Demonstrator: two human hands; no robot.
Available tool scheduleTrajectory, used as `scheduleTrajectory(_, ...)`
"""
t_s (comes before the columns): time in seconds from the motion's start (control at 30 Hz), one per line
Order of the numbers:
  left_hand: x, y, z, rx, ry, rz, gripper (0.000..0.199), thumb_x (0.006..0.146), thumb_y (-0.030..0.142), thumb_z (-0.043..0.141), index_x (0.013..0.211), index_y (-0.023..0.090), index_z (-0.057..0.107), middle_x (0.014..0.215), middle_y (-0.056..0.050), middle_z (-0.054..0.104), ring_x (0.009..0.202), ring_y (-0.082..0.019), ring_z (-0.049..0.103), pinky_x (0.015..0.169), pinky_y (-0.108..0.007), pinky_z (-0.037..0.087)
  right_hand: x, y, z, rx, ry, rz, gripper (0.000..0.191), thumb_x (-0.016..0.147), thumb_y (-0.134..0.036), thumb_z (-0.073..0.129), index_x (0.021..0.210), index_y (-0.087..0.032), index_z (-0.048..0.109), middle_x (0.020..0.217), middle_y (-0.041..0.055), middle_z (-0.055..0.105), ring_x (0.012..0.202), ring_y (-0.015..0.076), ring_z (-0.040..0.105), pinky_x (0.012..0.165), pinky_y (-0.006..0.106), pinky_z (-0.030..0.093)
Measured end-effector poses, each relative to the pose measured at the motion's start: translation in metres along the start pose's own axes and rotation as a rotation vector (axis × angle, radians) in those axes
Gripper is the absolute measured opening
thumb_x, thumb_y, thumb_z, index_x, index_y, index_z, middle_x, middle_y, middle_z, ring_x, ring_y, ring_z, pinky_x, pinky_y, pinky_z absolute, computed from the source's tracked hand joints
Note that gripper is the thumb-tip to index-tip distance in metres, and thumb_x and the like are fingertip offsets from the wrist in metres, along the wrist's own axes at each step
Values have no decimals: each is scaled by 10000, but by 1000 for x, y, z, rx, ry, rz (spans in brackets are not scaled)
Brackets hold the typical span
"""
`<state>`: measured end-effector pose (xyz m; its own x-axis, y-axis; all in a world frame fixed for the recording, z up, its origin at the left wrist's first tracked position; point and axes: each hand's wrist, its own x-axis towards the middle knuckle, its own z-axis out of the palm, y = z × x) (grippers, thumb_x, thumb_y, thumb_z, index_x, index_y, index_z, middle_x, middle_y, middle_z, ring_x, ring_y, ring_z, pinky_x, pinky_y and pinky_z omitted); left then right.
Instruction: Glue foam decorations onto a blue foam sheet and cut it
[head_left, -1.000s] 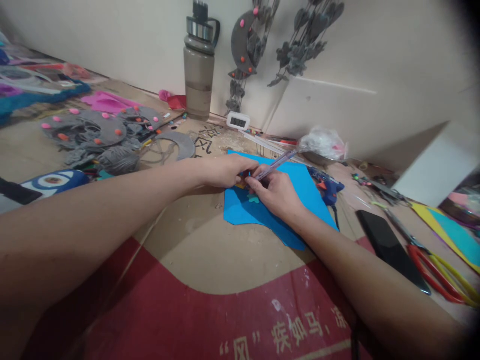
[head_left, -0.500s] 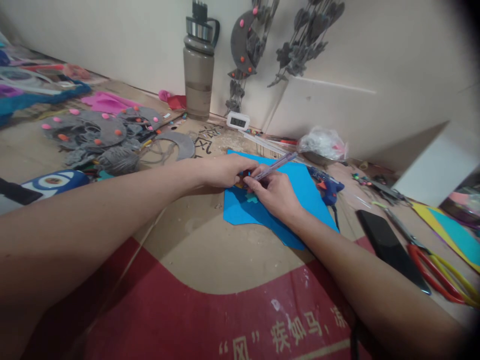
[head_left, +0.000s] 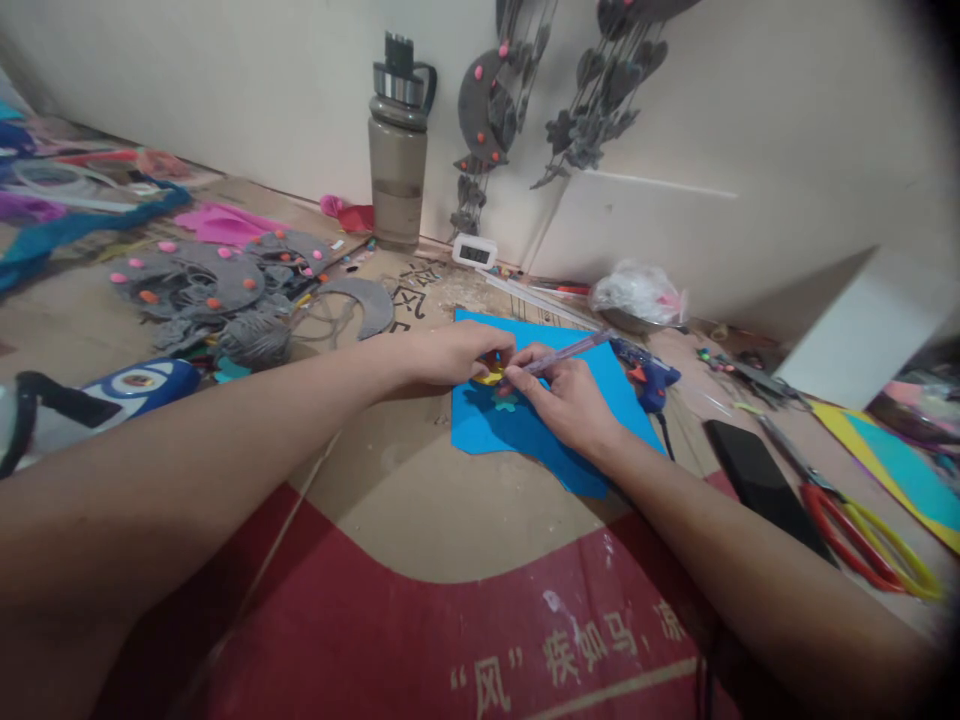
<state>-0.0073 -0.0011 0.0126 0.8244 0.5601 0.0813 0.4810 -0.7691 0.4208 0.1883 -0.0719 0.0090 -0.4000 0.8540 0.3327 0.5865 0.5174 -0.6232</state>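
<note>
A bright blue sheet (head_left: 480, 432) lies on the cardboard, under both of my hands. My right hand (head_left: 568, 402) grips a slim, clear purplish pen (head_left: 576, 349), its lower end pointing down and left toward the sheet. Opposite it, my left hand (head_left: 459, 354) has its fingers curled down onto a small yellow piece (head_left: 490, 377) on the sheet; how firmly it pinches the piece is partly hidden. A small teal flower-like cutout (head_left: 505, 404) sits just in front of the fingertips.
Behind stand a water bottle (head_left: 396, 170) and a small digital clock (head_left: 474, 251). To the right are a blue glue gun (head_left: 655, 384), a phone (head_left: 757, 480) and scissors (head_left: 855, 530). Grey felt moons with pompoms (head_left: 202, 278) and grey yarn (head_left: 255, 340) lie left.
The fingertips of my two hands have parted slightly, showing more of the yellow piece. The pen lies at a lower slant. The whole view has shifted a little.
</note>
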Motion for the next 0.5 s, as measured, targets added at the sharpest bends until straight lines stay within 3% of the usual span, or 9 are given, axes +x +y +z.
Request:
scheduleTrajectory(0.27, -2, 4, -1, 33, -22, -72, 301, 828, 57, 578, 1096, 178, 644, 1091, -47, 694, 957, -169, 614, 810, -252, 423, -14, -4, -18, -127, -17, 17, 320, 968, -322, 563, 715, -212, 724, 925, 36, 742, 795, 184, 682, 766, 323, 488)
scheduleTrajectory(0.37, -2, 1, 1, 41, 2, -33, 309, 825, 41, 568, 1088, 179, 654, 1122, -49, 702, 1000, -170, 625, 835, -253, 437, -16, -5, -25, -162, 86, 19, 309, 966, -339, 570, 719, -208, 703, 873, 38, 745, 771, 187, 677, 742, 323, 473)
scheduleTrajectory(0.5, -2, -3, 3, 60, 26, 96, 264, 836, 54, 542, 1014, 176, 693, 1126, -52, 721, 1033, -179, 635, 890, -276, 447, -11, -1, -27, -57, 266, 36, 251, 970, -399, 567, 863, -203, 681, 842, 38, 751, 828, 198, 699, 758, 315, 485)
